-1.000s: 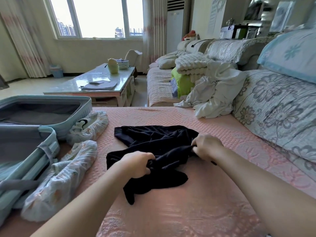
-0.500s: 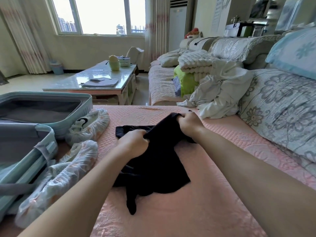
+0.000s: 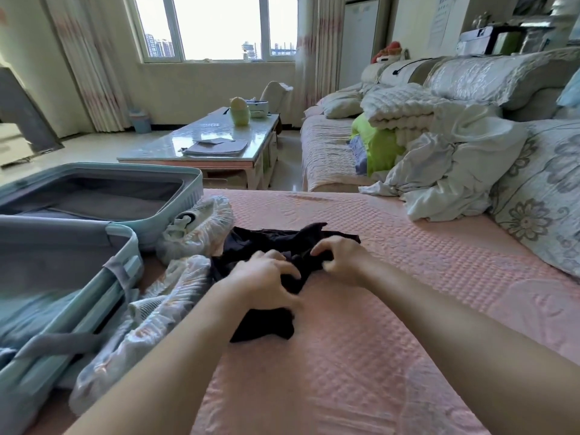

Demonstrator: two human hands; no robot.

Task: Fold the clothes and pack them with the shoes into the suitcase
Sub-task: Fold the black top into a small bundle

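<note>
black garment (image 3: 276, 238), pale-teal suitcase (image 3: 131, 246) — pink quilted cover (image 3: 376, 309), grey-floral pillow (image 3: 539, 196)

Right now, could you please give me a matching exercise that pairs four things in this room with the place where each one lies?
Things:
1. black garment
2. suitcase
3. white clothes
4. green container

Places:
a. on the coffee table
b. on the pink cover, gripped by the left hand and the right hand
c. lying open on the left side of the view
d. heaped against the floral cushion

Pairs: 1-b, 2-c, 3-d, 4-a.
</note>
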